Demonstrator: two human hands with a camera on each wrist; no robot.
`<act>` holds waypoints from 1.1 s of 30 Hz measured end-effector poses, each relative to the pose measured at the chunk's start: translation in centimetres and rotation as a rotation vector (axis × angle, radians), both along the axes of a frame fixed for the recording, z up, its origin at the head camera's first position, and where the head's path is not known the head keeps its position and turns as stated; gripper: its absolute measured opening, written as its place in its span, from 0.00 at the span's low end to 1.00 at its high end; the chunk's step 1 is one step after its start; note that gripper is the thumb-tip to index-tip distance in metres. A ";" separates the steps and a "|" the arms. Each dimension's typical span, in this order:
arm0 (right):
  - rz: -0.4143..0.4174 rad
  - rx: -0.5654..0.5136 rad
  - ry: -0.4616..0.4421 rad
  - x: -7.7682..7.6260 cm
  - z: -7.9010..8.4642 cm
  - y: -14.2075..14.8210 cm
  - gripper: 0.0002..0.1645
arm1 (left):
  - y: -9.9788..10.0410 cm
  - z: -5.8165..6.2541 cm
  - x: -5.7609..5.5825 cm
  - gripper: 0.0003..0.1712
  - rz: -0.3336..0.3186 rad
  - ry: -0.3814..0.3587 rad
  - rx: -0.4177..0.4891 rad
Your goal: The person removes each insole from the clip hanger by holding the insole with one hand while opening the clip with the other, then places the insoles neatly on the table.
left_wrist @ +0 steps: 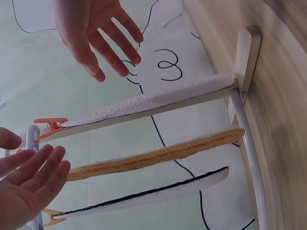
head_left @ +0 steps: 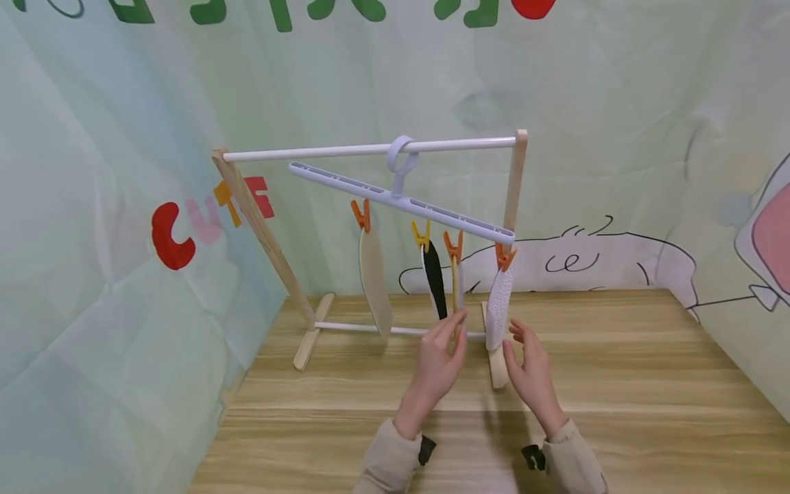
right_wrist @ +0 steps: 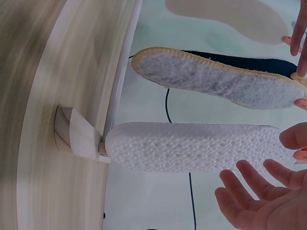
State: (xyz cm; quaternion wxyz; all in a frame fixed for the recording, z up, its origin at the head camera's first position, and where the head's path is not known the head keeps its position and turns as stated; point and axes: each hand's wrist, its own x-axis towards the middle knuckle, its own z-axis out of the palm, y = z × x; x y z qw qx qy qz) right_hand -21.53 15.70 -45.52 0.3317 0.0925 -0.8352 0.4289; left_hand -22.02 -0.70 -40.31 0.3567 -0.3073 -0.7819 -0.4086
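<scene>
Four insoles hang by clothespins from a pale lilac hanger (head_left: 345, 182): a beige one (head_left: 374, 281), a black-and-white one (head_left: 435, 281), a grey fluffy one with a yellow edge (right_wrist: 211, 79) and a white dimpled one (head_left: 498, 309). My left hand (head_left: 437, 360), fingers loosely bent, is by the yellow-edged insole and partly covers it in the head view. Whether it touches cannot be told. To the right of the white insole, my right hand (head_left: 532, 374) has its fingers spread and holds nothing. An orange clothespin (head_left: 505, 256) grips the white insole's top.
A wooden rack with a white top rail (head_left: 308, 151) carries the tilted hanger by its ring (head_left: 401, 156). The rack's feet (head_left: 313, 333) and lower rail (head_left: 352, 328) stand on a wood-grain table (head_left: 617, 384). Behind it hangs a printed curtain (head_left: 592, 137).
</scene>
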 end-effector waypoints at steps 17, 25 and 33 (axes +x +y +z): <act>0.004 -0.373 -0.336 -1.5 -0.1 -0.3 0.13 | 1.3 1.4 -0.5 0.11 -0.141 -0.170 0.210; 0.010 -0.434 -0.357 -2.2 -1.2 -0.4 0.14 | 1.5 2.6 -1.0 0.16 -0.183 -0.193 0.177; 0.019 -0.423 -0.416 -2.8 -1.8 -0.6 0.17 | 1.8 3.5 -2.2 0.20 -0.197 -0.153 0.088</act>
